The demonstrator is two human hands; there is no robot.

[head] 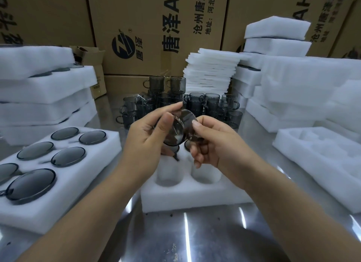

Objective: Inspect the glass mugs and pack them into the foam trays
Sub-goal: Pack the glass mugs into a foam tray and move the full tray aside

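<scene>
Both hands hold one smoky grey glass mug (178,128) tilted on its side above a white foam tray (187,195). My left hand (148,140) grips its body, thumb on the near side and fingers over the top. My right hand (210,142) pinches the rim and handle side. Two round pockets in the tray's near row show bare foam; the far pockets are hidden by my hands. A cluster of several more grey mugs (195,103) stands behind on the steel table, some stacked.
A foam tray (64,183) filled with several mugs lies at the left, stacked foam trays (45,90) behind it. A foam tray (320,164) with bare pockets sits right, with foam sheets (213,72) and stacks (277,39) behind. Cardboard boxes (156,27) line the back.
</scene>
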